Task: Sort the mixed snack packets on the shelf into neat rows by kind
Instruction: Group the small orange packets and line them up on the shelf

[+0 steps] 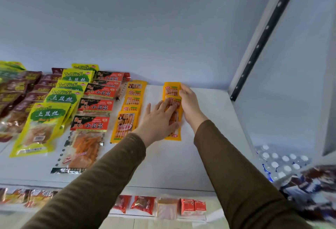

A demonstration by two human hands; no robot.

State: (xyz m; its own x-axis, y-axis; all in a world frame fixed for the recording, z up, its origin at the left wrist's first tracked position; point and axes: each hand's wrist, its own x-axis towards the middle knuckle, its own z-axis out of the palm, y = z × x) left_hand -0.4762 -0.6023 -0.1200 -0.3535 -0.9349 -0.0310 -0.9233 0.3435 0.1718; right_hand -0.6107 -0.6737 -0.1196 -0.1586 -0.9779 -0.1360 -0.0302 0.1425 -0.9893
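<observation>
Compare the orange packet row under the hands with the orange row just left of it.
The right orange row has both hands on it: left hand flat on top, right hand at its edge; the left orange row lies untouched. The left row shows more overlapping packets. Both run front to back on the shelf.

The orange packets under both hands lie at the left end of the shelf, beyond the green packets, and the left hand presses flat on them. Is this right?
Not quite. The head view shows the orange packets under the hands lie right of the other orange row, toward the right end of the shelf, far from the green packets. The rest holds: the left hand presses flat on them, and the right hand is on them too.
</observation>
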